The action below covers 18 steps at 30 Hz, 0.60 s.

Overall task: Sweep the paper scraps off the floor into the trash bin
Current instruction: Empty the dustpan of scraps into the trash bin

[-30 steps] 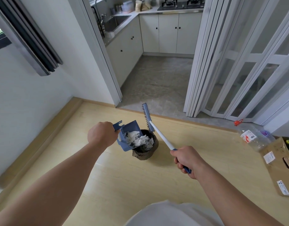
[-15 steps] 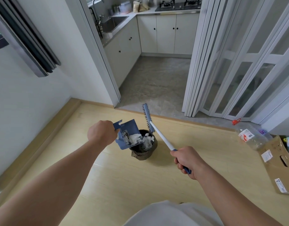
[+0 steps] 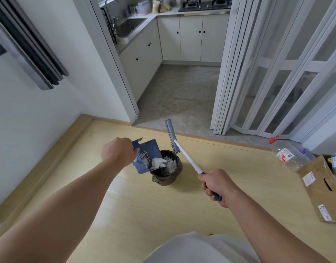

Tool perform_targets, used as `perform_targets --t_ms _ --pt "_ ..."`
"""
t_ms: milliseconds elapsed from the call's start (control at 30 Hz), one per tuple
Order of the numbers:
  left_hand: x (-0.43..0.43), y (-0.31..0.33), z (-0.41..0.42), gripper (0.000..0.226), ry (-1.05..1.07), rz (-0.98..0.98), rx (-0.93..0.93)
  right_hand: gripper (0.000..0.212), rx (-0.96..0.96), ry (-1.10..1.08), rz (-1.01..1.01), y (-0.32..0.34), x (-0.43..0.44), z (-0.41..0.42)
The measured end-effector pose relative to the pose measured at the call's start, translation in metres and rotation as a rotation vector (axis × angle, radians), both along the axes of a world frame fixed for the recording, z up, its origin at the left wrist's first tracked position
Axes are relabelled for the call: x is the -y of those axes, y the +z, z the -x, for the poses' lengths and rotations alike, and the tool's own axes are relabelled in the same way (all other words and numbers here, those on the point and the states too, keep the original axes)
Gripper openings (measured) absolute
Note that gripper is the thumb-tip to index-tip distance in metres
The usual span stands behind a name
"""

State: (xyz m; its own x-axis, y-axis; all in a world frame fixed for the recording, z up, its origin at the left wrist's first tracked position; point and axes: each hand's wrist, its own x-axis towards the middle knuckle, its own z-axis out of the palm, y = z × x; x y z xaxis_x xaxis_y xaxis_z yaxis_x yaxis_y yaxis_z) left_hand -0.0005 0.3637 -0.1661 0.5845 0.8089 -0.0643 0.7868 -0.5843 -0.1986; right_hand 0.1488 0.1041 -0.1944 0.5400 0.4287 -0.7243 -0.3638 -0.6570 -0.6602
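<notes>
Both hands fisted: dustpan [image 3: 146, 158], broom [image 3: 184, 152]

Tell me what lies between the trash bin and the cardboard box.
In the head view, only the broom's white handle crosses above bare wooden floor between trash bin and cardboard box.
</notes>
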Motion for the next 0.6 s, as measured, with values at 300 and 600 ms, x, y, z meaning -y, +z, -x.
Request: perform_targets --t_ms 300,600 --pt "-0.0002 -0.0023 -0.0041 0.033 -0.074 -0.034 -0.059 0.016 -0.017 -0.011 0.004 -0.0007 0.001 0.0007" --pt "-0.0001 0.0013 -0.0067 0.033 -0.033 -0.003 -0.042 0.014 -0.017 -0.009 0.009 -0.0008 0.0009 -0.0023"
